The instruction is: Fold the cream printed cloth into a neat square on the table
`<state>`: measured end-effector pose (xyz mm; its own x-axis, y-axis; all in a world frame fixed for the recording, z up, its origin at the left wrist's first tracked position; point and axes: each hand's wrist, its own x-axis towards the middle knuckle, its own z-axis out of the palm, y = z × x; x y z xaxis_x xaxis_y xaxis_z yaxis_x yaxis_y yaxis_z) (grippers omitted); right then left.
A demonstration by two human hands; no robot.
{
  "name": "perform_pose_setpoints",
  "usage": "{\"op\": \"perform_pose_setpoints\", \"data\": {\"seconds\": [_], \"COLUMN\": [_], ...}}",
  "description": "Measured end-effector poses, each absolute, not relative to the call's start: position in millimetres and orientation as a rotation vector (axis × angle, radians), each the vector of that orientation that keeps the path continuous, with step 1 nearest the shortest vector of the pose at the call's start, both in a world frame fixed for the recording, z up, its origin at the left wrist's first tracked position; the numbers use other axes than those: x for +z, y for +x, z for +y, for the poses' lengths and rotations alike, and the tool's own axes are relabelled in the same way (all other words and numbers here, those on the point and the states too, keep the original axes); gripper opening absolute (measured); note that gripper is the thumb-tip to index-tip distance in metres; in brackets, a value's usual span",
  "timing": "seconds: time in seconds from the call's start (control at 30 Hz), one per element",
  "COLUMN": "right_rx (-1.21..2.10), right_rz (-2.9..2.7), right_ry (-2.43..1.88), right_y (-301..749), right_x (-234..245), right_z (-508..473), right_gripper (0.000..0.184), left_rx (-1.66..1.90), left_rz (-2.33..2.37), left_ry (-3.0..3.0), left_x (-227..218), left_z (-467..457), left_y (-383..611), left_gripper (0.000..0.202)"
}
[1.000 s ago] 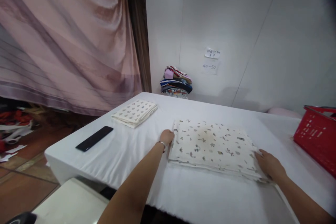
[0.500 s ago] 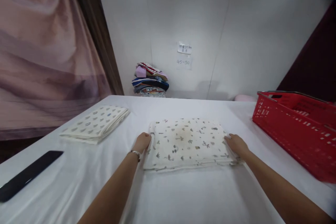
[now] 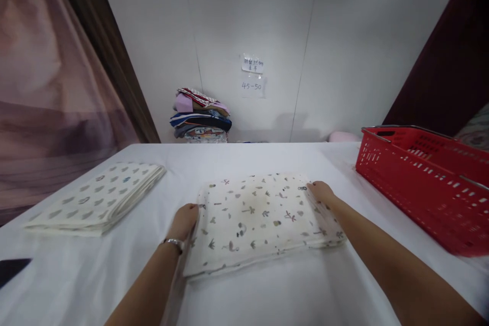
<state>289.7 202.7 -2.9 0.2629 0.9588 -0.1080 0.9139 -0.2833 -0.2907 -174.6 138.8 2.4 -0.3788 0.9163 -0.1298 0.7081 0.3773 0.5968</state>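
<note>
A folded white cloth with small printed figures (image 3: 260, 219) lies in the middle of the white-covered table (image 3: 244, 155). My left hand (image 3: 183, 220), a ring on one finger, grips the cloth's left edge with its fingers tucked under. On the far right edge, my right hand (image 3: 323, 193) has its fingers curled over the cloth. The near left corner of the cloth looks slightly raised and blurred.
A second folded patterned cloth (image 3: 99, 202) lies at the left. A red plastic basket (image 3: 420, 173) stands at the right. A dark flat object (image 3: 11, 270) pokes in at the left edge. Folded clothes (image 3: 200, 119) are stacked by the back wall, under paper notes (image 3: 252, 74).
The view has swung to the right, bringing the red basket fully into sight. Both hands stay on the cloth's two sides, and the right hand has shifted toward its far corner.
</note>
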Motion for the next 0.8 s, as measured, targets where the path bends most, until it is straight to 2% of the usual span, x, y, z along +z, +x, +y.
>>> {"op": "perform_pose_setpoints", "data": {"seconds": [0.2,0.5,0.8], "right_rx": [0.503,0.585,0.479], "right_rz": [-1.669,-1.573,-1.529], "right_ry": [-2.361,-2.369,-2.245], "right_y": [282,275,277], "right_x": [4,4,-1], "right_z": [235,271,268], "right_gripper": [0.040,0.036,0.038], "left_rx": [0.626,0.398,0.491], "left_rz": [2.262,2.267,2.352], "left_ry": [1.329,1.461,1.542], "left_x": [4,16,7], "left_z": [170,217,224], "left_y": [-178,-170,-171], "left_gripper": [0.047,0.046,0.048]}}
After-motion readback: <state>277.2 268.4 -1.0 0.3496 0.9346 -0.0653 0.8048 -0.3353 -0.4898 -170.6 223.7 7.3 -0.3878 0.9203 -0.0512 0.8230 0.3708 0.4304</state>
